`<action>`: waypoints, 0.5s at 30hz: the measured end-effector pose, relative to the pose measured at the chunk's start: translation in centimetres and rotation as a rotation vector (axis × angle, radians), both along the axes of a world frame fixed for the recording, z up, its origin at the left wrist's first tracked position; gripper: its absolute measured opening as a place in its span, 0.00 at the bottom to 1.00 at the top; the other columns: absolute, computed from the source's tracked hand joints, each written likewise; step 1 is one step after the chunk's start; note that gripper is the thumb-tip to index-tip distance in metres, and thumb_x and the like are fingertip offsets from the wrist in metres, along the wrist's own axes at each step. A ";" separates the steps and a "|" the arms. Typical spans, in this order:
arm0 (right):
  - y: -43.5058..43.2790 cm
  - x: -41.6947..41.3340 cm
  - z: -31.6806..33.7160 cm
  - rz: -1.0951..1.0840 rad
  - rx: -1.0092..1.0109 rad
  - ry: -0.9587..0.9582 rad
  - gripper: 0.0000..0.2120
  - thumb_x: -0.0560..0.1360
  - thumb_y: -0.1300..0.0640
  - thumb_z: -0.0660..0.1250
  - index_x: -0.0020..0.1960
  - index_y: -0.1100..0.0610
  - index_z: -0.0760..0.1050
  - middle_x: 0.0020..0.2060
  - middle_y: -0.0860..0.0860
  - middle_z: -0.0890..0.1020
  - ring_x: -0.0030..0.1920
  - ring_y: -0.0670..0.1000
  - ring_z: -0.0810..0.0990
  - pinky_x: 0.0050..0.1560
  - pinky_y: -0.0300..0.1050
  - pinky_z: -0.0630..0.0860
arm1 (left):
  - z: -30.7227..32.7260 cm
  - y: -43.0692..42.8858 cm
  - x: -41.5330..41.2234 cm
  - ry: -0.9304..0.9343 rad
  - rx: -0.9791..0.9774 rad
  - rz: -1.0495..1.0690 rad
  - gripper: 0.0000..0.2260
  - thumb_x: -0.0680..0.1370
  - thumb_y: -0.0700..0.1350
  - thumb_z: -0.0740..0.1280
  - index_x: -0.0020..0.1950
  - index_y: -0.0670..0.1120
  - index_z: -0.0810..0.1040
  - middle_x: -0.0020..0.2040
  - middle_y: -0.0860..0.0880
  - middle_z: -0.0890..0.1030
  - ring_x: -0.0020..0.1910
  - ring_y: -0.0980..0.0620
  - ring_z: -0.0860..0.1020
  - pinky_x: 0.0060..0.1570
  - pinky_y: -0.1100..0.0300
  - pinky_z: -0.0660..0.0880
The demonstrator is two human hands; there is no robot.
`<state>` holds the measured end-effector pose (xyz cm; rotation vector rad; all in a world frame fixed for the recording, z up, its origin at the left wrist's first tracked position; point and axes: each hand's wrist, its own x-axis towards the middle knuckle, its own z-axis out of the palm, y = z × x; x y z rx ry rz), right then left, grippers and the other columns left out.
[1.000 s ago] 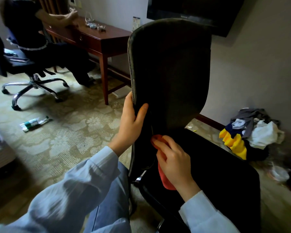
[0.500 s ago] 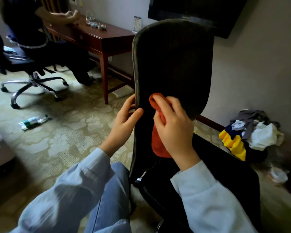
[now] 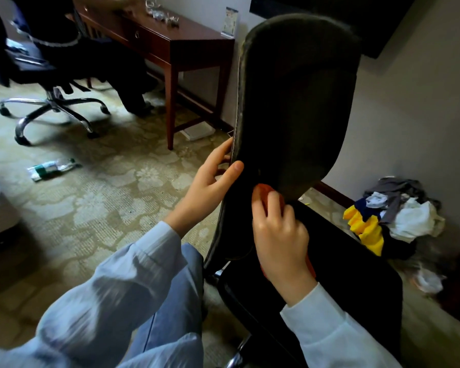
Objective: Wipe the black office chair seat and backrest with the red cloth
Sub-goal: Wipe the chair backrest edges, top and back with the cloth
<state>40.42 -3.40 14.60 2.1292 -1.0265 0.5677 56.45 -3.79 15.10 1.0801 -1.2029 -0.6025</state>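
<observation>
While left hand (image 3: 210, 181) grips upright backrest (image 3: 298, 102) edge, right hand (image 3: 279, 232) presses red cloth (image 3: 266, 188), hanging lengthwise.

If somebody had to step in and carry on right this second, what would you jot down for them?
Left hand: grips the left edge of the backrest and steadies it.
Right hand: closed on the red cloth, pressing it to the lower part of the backrest just above the seat.
The black office chair stands close in front of the person; only a bit of the cloth shows past the fingers.
Done: cannot tell how much of the backrest is wiped; the dark surface shows no marks.
Left: probably the upper backrest and its edges, then the whole seat. Keep the left hand bracing so the chair does not swivel.
</observation>
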 end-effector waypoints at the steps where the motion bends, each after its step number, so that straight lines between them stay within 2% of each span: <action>1: 0.3 -0.3 -0.6 -0.007 0.037 0.016 0.09 0.76 0.60 0.62 0.55 0.56 0.78 0.47 0.56 0.79 0.32 0.52 0.76 0.25 0.40 0.68 | 0.0 0.0 0.0 0.003 0.005 0.003 0.29 0.76 0.54 0.62 0.74 0.44 0.62 0.66 0.42 0.73 0.64 0.45 0.72 0.62 0.46 0.73; 3: 0.6 -0.8 -1.5 -0.018 0.143 0.010 0.11 0.72 0.59 0.69 0.55 0.56 0.79 0.46 0.56 0.79 0.32 0.53 0.77 0.24 0.40 0.69 | -0.1 -0.1 -0.1 0.012 0.013 0.007 0.29 0.76 0.54 0.62 0.74 0.44 0.62 0.66 0.41 0.73 0.64 0.44 0.72 0.61 0.44 0.73; 5: 0.7 -1.3 -1.7 0.033 0.259 -0.077 0.16 0.68 0.59 0.74 0.55 0.55 0.80 0.44 0.55 0.80 0.32 0.54 0.78 0.23 0.40 0.70 | -0.3 -0.1 -0.2 0.025 0.018 0.010 0.29 0.76 0.54 0.62 0.74 0.44 0.62 0.66 0.41 0.73 0.64 0.43 0.72 0.60 0.42 0.73; 7: 0.5 -1.7 -0.8 0.116 0.305 -0.213 0.14 0.70 0.58 0.70 0.56 0.54 0.80 0.45 0.53 0.80 0.34 0.53 0.80 0.26 0.36 0.66 | -0.3 0.0 -0.3 0.047 0.021 0.013 0.29 0.76 0.54 0.62 0.74 0.44 0.63 0.64 0.40 0.73 0.63 0.42 0.73 0.60 0.43 0.74; 9: 0.1 -1.8 0.8 0.169 0.274 -0.296 0.15 0.74 0.55 0.60 0.58 0.54 0.79 0.46 0.52 0.80 0.36 0.51 0.80 0.31 0.33 0.63 | -0.4 0.1 -0.5 0.058 0.019 0.030 0.28 0.75 0.54 0.62 0.73 0.46 0.64 0.63 0.40 0.75 0.61 0.42 0.74 0.59 0.43 0.74; 12: -0.6 -1.0 3.1 0.236 0.250 -0.380 0.18 0.75 0.55 0.57 0.60 0.56 0.78 0.48 0.54 0.79 0.38 0.51 0.80 0.32 0.33 0.67 | -0.3 0.2 -0.9 0.062 0.008 0.058 0.27 0.75 0.55 0.62 0.71 0.48 0.64 0.63 0.42 0.75 0.61 0.43 0.74 0.60 0.43 0.72; 15: -0.7 0.5 4.2 0.284 0.336 -0.440 0.19 0.75 0.54 0.57 0.62 0.56 0.76 0.48 0.54 0.79 0.39 0.52 0.80 0.31 0.37 0.74 | -0.4 0.3 -1.0 0.063 0.006 0.066 0.26 0.75 0.55 0.62 0.70 0.48 0.65 0.62 0.43 0.76 0.60 0.45 0.75 0.60 0.46 0.73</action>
